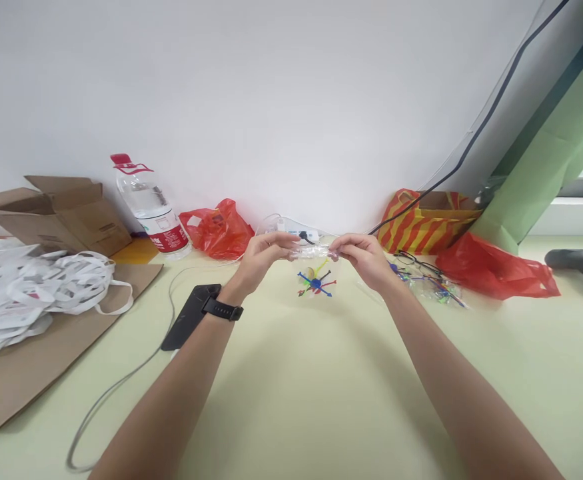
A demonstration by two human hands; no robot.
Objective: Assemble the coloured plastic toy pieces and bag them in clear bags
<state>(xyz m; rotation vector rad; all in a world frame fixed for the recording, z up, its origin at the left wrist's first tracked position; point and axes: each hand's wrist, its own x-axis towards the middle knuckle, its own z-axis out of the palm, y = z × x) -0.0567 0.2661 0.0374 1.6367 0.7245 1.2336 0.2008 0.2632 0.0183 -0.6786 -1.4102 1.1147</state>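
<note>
A small clear plastic bag (332,275) hangs between my hands, its top edge gathered or folded. Inside it is a colourful plastic piece (316,284) with blue, yellow, red and green arms, beside a pale round bit. My left hand (270,255), with a black band at the wrist, pinches the bag's upper left corner. The upper right corner is pinched in my right hand (361,257). Right of that hand, more clear bags (434,287) with similar coloured pieces lie on the table, next to dark-framed glasses (421,261).
On the left are white strapped items (46,293) on flat cardboard (71,347), an open carton (71,213), a water bottle (156,207) and a phone (190,317) with a cable. Red bags (221,230), a striped bag (421,220) and a power strip (291,230) stand near the wall.
</note>
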